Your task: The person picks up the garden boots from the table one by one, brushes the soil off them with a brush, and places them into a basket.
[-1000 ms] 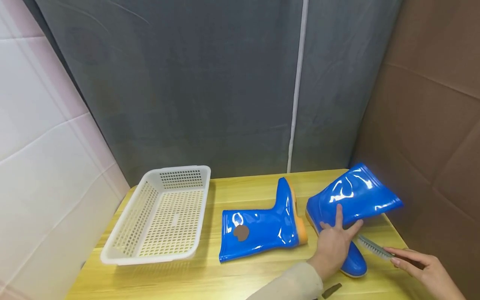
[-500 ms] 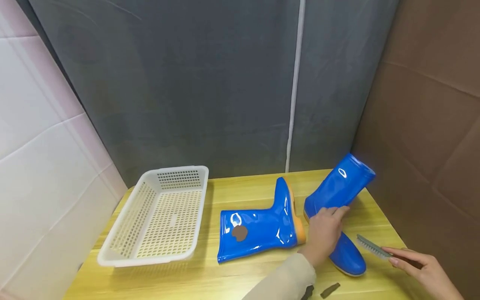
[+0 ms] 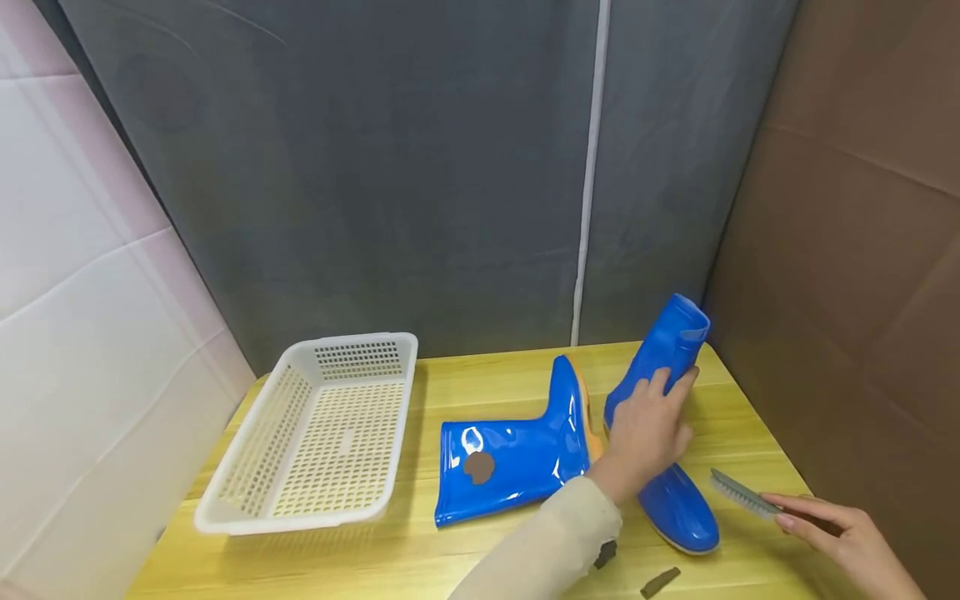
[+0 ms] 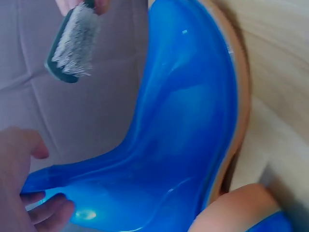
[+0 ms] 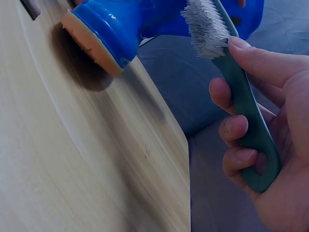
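A blue rain boot (image 3: 678, 508) with a tan sole stands at the right of the table, its shaft leaning back. My left hand (image 3: 648, 425) holds it by the shaft; in the left wrist view, the left hand's fingers (image 4: 50, 212) curl at the shaft's edge. My right hand (image 3: 847, 542) grips a green scrub brush (image 5: 246, 106) by its handle, white bristles (image 5: 205, 29) apart from the boot. A second blue boot (image 3: 510, 462) lies on its side to the left, a brown patch (image 3: 478, 467) on its shaft.
A white perforated plastic basket (image 3: 401, 433) stands at the left of the wooden table (image 3: 360, 567). Near the front edge lies a small dark brown strip (image 3: 660, 582). A grey curtain (image 3: 375, 167) hangs behind, with a brown panel (image 3: 847, 250) at the right.
The held boot has turned, its shaft swinging left and more upright. My left hand has gone from spread fingers low on the boot to holding its shaft. The brush has hardly moved.
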### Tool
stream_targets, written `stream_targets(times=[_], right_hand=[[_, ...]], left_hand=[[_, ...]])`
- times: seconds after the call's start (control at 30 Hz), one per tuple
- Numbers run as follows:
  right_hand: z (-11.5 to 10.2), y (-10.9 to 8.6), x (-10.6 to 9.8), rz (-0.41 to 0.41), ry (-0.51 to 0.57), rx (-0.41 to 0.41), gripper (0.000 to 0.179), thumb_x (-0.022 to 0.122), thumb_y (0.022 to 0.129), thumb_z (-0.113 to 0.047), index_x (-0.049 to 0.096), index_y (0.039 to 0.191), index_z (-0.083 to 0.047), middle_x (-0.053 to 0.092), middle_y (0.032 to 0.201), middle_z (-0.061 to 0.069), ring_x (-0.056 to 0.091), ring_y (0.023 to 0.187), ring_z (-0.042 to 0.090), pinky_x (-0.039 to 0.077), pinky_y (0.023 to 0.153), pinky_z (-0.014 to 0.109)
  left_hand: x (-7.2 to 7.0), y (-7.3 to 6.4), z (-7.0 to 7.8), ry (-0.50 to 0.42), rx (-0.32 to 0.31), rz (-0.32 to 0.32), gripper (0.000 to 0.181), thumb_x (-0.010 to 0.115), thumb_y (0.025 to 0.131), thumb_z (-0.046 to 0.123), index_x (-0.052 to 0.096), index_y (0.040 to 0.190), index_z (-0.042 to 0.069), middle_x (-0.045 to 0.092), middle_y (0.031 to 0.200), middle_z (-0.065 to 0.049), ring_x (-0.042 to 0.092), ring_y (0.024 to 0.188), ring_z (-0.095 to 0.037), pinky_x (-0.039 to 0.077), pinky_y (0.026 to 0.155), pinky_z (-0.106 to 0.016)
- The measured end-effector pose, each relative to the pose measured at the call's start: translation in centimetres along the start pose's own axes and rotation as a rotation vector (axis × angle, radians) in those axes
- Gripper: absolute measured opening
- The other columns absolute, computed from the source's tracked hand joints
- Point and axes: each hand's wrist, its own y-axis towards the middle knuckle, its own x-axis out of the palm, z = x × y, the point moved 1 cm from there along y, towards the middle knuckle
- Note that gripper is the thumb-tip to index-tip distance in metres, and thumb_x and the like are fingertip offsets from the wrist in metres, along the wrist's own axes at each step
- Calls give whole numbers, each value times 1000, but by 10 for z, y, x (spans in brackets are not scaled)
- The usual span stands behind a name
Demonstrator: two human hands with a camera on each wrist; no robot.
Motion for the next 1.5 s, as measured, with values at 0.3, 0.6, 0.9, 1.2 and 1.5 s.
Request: stream_targets(times=[0.3, 0.6, 0.9, 1.2, 1.5], right_hand=[[-1, 6, 7, -14, 72, -88, 29, 64, 94, -7, 68, 123, -3, 66, 111, -31, 63, 94, -11, 52, 69, 14], [-5, 14, 19, -55, 124, -149, 29, 63, 94, -3, 68, 122, 1, 66, 110, -31, 64, 94, -10, 57, 70, 18], [-10, 21, 24, -67, 123, -151, 29, 64, 94, -6, 69, 122, -1, 68, 109, -29, 64, 93, -9, 56, 69, 18], [-15, 24, 23, -74, 107, -116, 29, 65, 94, -10, 69, 121, -2, 68, 107, -28, 63, 93, -12, 55, 70, 15], [-25, 26, 29, -73, 164, -151, 28, 65, 94, -8, 69, 120, 2, 68, 109, -27, 62, 98, -14, 54, 72, 12]], left_hand=[[-30, 18, -2, -47, -40, 78, 75, 64, 94, 29, 22, 155, 42, 55, 124, -1, 42, 55, 1, 35, 51, -4], [-69, 44, -7, -4, -92, 37, 29, 62, 95, 30, 67, 124, 31, 68, 99, 9, 53, 70, -2, 43, 55, -9], [-114, 63, -31, -305, -248, -590, 91, 68, 90, 15, 13, 159, 33, 34, 159, -6, 54, 48, -9, 49, 47, -17], [-119, 61, -61, -486, -257, -549, 69, 64, 95, 37, 36, 154, 16, 58, 144, -8, 74, 97, -18, 60, 84, -29], [-111, 31, -82, -582, -245, -521, 85, 67, 94, 22, 13, 159, 35, 30, 164, -2, 49, 140, -31, 53, 103, -44]])
